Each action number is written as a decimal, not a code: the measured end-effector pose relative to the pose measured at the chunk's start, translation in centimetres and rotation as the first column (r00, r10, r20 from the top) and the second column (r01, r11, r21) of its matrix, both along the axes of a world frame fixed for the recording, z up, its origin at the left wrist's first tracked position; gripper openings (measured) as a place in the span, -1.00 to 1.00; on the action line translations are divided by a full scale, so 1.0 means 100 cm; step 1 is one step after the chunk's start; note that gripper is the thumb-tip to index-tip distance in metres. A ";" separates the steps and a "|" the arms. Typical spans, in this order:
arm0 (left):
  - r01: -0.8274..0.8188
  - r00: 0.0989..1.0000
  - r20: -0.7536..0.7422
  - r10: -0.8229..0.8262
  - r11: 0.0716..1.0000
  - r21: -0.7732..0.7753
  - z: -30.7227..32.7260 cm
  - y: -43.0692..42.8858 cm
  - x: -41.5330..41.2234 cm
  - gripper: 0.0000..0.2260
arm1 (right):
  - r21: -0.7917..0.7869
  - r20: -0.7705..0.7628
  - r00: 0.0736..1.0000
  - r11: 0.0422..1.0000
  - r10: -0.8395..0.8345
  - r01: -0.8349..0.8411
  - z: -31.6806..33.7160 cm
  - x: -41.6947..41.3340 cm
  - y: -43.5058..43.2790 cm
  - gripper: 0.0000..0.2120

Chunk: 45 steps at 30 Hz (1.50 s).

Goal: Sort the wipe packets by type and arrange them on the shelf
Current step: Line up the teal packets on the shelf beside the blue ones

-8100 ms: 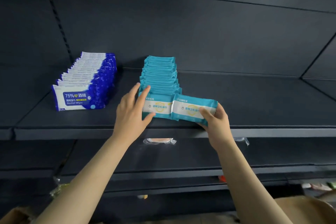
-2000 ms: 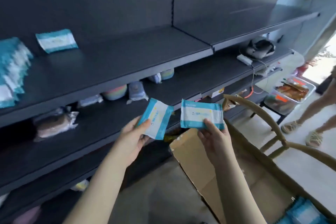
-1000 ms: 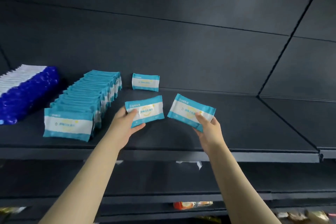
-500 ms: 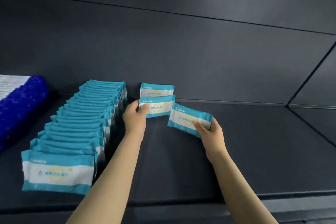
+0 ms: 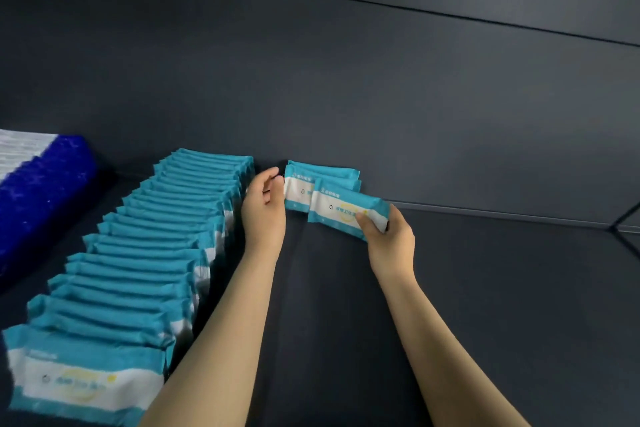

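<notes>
Starting a second row of teal packets is the step in hand, I judge, and the right hand (image 5: 389, 236) has the third one: its thumb lies on top of the held packet (image 5: 341, 211) at the right end and the other fingers are curled under it. This packet hangs tilted, just to the right of the far end of the long teal row (image 5: 156, 253), and its upper left corner overlaps the second packet (image 5: 296, 192), which stands in front of the back packet (image 5: 322, 170). Both of these are also right of that far end, with a narrow gap of bare shelf (image 5: 485, 305) between. The left hand (image 5: 265, 208) is in that gap, fingers loosely curled with the tips at the left end of the second packet; whether they pinch it or only touch it I cannot tell. To do it well, the held packet should first be turned until its long edge runs the same way as the fronts in the long teal row, then set on its lower edge and leaned back on the second packet with a small, even overlap. The left hand can steady the two standing packets, because they look soft and may slide or tip forward. The blue packets (image 5: 38, 191), on the left side of the long teal row, are another type and need no touching.
</notes>
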<state>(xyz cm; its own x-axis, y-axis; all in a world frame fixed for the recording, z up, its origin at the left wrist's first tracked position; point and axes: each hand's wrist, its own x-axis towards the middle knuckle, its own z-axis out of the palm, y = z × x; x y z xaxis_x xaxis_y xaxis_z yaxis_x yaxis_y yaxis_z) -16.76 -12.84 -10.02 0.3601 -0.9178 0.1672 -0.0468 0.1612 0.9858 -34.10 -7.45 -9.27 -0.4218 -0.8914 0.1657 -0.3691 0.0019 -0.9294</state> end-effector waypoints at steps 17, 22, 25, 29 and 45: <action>0.048 0.907 0.420 -0.041 0.999 -0.006 -0.009 -0.005 -0.002 -0.52 | -0.079 -0.112 0.990 0.993 0.083 -0.092 -0.014 0.017 -0.050 -0.79; -0.032 0.884 0.467 0.030 0.999 -0.004 -0.005 -0.006 -0.007 -0.53 | -0.096 -0.192 0.981 0.994 0.038 -0.057 -0.020 0.017 -0.055 -0.70; -0.077 0.872 0.484 0.072 0.997 -0.010 -0.002 0.000 -0.009 -0.52 | -0.087 -0.143 0.990 0.996 0.017 -0.030 -0.017 0.013 -0.048 -0.67; -0.144 0.879 0.453 0.149 0.989 -0.045 -0.001 0.018 -0.011 -0.49 | -0.070 0.097 0.995 0.997 -0.037 0.044 -0.005 -0.001 -0.018 -0.64; 0.810 0.586 -0.045 -0.809 0.583 0.058 0.029 0.253 -0.021 -0.62 | -0.122 0.521 0.755 0.841 -0.397 0.526 0.020 -0.009 0.315 -0.73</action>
